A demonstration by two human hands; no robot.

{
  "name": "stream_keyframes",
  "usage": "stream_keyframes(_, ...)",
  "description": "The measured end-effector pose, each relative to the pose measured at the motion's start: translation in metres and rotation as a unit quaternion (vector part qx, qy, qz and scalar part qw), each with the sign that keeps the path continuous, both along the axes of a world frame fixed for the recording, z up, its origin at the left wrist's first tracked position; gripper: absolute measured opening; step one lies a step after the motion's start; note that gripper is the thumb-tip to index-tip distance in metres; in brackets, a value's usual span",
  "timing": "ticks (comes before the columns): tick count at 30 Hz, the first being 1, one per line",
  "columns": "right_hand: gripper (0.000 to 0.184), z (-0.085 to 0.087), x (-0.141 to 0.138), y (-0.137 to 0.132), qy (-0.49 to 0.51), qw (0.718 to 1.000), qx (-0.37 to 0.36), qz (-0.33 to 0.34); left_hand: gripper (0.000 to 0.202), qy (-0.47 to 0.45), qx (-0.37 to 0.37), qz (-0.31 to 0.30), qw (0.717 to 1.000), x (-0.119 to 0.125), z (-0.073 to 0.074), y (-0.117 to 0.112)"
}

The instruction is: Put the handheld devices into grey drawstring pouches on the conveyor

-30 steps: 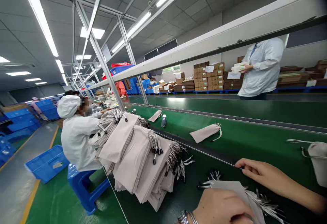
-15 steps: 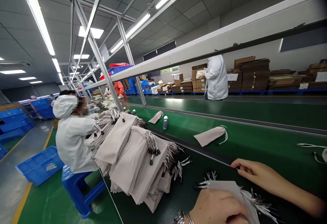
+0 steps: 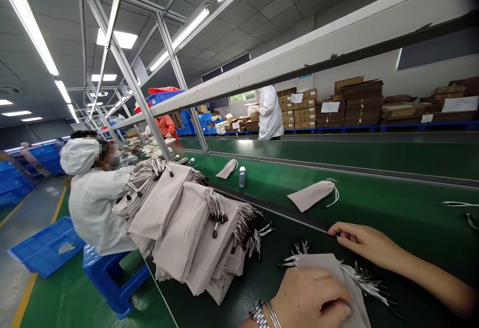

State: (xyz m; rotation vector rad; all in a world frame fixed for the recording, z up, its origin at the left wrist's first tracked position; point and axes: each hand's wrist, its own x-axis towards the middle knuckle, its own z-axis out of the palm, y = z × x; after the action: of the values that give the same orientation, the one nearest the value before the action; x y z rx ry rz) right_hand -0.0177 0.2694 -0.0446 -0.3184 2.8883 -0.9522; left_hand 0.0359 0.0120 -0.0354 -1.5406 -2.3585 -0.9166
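My left hand, with a watch at the wrist, rests on a small stack of beige drawstring pouches. Its fingers are curled, thumb close to the index finger, against the top pouch. White cords with black ends stick out on both sides of this stack. My right hand lies past the stack, fingers bent and together at the metal bench edge. To the left is a large heap of the same pouches, piled in overlapping bundles.
On the green conveyor belt lie a single pouch, a smaller-looking pouch and a grey device with a white end. A co-worker in white sits left beside a blue crate. A metal frame post rises behind the heap.
The view has turned slightly, shifting most of the scene left. The person in white in the background has moved left. Both hands stay in nearly the same places, the left fingers slightly shifted.
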Motion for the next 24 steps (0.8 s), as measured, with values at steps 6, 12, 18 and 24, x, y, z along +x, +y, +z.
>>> stream_keyframes(6,0.029,0.000,-0.001,0.000,-0.006,1.000,-0.004,0.007,0.008,-0.019,0.017,-0.003,1.000,0.001,-0.001,0.000)
stream_keyframes(12,0.026,0.005,-0.002,-0.002,0.024,1.000,0.001,0.009,0.006,-0.019,0.022,-0.002,1.000,-0.001,0.009,0.004)
stream_keyframes(18,0.024,0.018,0.002,-0.006,0.040,0.999,-0.003,0.001,0.009,-0.047,0.045,-0.007,0.998,-0.001,0.015,0.005)
stream_keyframes(24,0.023,0.016,0.002,-0.005,0.041,0.999,-0.009,0.001,0.010,-0.039,0.054,-0.018,0.998,-0.001,0.014,0.004)
